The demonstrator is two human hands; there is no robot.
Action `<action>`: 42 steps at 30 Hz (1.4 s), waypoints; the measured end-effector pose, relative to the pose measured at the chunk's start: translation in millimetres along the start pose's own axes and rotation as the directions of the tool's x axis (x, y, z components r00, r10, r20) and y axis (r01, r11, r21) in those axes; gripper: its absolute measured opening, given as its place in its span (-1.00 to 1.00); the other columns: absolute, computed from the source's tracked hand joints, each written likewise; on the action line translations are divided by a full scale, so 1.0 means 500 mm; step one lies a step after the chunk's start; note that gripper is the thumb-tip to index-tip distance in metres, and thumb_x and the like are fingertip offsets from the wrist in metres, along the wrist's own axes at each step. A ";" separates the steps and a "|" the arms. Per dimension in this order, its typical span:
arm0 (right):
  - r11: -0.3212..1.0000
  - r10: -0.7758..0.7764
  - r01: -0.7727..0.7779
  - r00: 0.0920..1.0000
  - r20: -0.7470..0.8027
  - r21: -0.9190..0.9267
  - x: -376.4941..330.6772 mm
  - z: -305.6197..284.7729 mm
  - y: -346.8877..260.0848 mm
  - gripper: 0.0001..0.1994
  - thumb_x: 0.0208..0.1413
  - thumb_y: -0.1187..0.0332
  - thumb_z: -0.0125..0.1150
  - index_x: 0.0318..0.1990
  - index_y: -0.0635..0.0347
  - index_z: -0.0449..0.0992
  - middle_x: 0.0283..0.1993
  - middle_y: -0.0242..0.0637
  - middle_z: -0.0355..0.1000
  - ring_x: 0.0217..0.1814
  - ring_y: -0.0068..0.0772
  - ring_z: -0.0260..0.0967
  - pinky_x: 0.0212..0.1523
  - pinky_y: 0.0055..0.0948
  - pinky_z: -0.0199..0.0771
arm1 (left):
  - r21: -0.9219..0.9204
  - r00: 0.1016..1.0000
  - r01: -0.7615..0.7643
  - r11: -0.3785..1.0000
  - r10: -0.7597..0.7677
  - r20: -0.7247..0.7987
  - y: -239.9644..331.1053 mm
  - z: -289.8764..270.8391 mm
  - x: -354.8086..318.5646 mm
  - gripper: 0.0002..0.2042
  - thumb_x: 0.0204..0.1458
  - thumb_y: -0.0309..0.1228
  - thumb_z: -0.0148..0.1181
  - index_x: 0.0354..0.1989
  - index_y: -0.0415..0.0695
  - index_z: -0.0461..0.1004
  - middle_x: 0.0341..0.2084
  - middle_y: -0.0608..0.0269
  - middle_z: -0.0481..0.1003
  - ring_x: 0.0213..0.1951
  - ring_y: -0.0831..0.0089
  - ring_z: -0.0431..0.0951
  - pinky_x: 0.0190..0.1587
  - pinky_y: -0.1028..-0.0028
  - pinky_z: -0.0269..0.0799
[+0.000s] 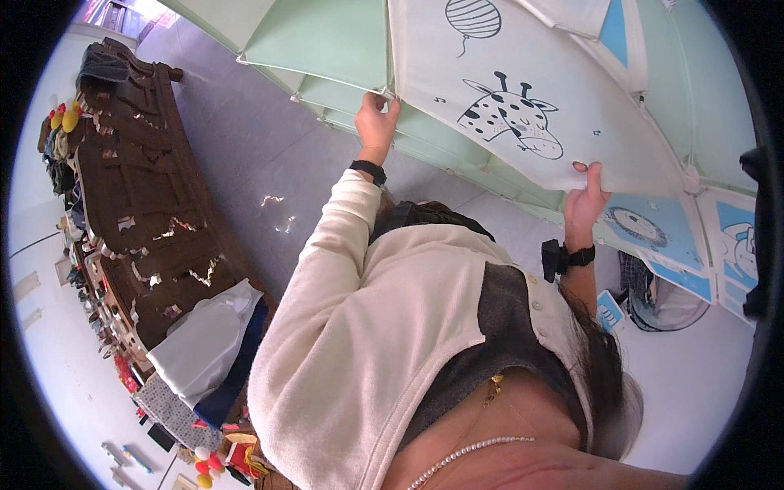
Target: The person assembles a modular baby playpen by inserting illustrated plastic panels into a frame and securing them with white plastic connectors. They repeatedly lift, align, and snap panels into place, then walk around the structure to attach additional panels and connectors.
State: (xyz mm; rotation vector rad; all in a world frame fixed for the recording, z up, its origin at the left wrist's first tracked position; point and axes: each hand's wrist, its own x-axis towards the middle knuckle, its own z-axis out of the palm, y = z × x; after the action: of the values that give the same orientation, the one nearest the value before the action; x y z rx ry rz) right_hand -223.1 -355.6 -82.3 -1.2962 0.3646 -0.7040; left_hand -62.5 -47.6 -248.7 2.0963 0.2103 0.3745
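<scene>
A white fabric panel (523, 90) with a drawn giraffe and a striped balloon is part of a tent-like structure. My left hand (376, 118), in a cream sleeve with a black wristband, pinches the panel's lower left corner where it meets a mint green panel (318, 41). My right hand (585, 204), with a black strap on the wrist, grips the panel's lower edge just below the giraffe. My own cream and grey top fills the lower middle of the view.
More mint panels and blue panels with animal pictures (653, 229) stretch to the right. A dark carved wooden bench (139, 196) with folded clothes (204, 343) runs along the left. Grey tiled floor (253, 155) lies between. Small toys (208, 465) sit at the bottom left.
</scene>
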 end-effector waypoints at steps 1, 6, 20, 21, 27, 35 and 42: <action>1.000 0.031 -0.031 0.999 -0.021 0.003 0.001 0.000 0.001 -0.77 0.12 0.53 0.11 -0.07 0.25 0.33 -0.18 -0.35 0.31 -0.26 -0.46 0.34 -0.17 -0.38 0.44 | -0.010 1.000 -0.008 1.000 0.008 0.012 0.000 0.001 -0.001 -0.60 -0.19 -0.21 0.36 -0.29 -0.26 0.44 -0.43 0.09 0.59 -0.32 0.26 0.62 -0.21 0.35 0.50; 0.996 0.004 -0.003 1.000 -0.009 0.084 0.003 0.004 0.001 -0.77 0.13 0.53 0.10 -0.06 0.25 0.31 -0.21 -0.34 0.33 -0.32 -0.45 0.34 -0.13 -0.35 0.40 | 0.036 1.000 -0.001 0.999 0.001 0.026 -0.005 0.004 0.001 -0.61 -0.19 -0.21 0.36 -0.30 -0.26 0.44 -0.42 0.07 0.59 -0.33 0.24 0.62 -0.21 0.34 0.50; 0.990 0.142 -0.142 0.989 -0.030 0.008 -0.031 0.013 -0.036 -0.78 0.14 0.52 0.07 -0.06 0.22 0.32 -0.24 -0.33 0.36 -0.32 -0.41 0.38 -0.09 -0.29 0.42 | 0.023 0.995 -0.102 0.995 0.102 0.018 -0.010 0.009 0.016 -0.63 -0.23 -0.22 0.36 -0.37 -0.23 0.42 -0.50 0.12 0.58 -0.42 0.21 0.61 -0.30 0.33 0.50; 0.992 0.127 -0.127 0.991 -0.039 -0.002 -0.031 0.013 -0.036 -0.78 0.14 0.52 0.07 -0.05 0.22 0.32 -0.24 -0.32 0.36 -0.31 -0.41 0.39 -0.09 -0.29 0.42 | 0.030 0.993 -0.115 0.993 0.114 0.021 -0.010 0.007 0.017 -0.63 -0.24 -0.22 0.37 -0.37 -0.23 0.42 -0.50 0.12 0.58 -0.42 0.21 0.61 -0.31 0.33 0.50; 0.999 0.053 -0.052 0.998 -0.024 0.015 -0.025 0.007 -0.020 -0.83 0.11 0.56 0.04 -0.13 0.29 0.35 -0.25 -0.31 0.36 -0.32 -0.41 0.39 -0.12 -0.33 0.43 | 0.027 0.997 -0.059 0.998 0.058 0.045 0.005 -0.010 0.020 -0.63 -0.27 -0.25 0.39 -0.35 -0.23 0.44 -0.50 0.12 0.58 -0.43 0.23 0.61 -0.30 0.34 0.50; 0.997 0.025 -0.025 1.000 -0.005 -0.072 -0.018 0.011 -0.016 -0.84 0.11 0.56 0.01 -0.14 0.31 0.34 -0.26 -0.30 0.36 -0.31 -0.43 0.39 -0.14 -0.36 0.40 | 0.010 1.000 -0.010 1.000 0.010 -0.001 0.009 -0.005 0.013 -0.64 -0.28 -0.25 0.39 -0.37 -0.22 0.45 -0.51 0.15 0.59 -0.44 0.26 0.61 -0.32 0.36 0.50; 1.000 0.011 -0.011 1.000 -0.013 0.011 -0.027 0.014 -0.016 -0.87 0.16 0.49 0.06 -0.15 0.28 0.35 -0.28 -0.34 0.35 -0.32 -0.44 0.39 -0.11 -0.34 0.40 | 0.027 1.000 -0.025 0.999 0.026 -0.014 -0.005 0.007 0.015 -0.65 -0.28 -0.22 0.37 -0.38 -0.20 0.47 -0.56 0.19 0.58 -0.48 0.25 0.61 -0.36 0.34 0.50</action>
State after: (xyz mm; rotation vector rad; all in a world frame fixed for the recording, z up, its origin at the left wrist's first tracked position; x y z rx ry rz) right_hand -231.0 -342.4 -74.6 -1.2794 0.3775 -0.7045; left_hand -54.0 -47.0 -251.3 2.1251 0.1978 0.4037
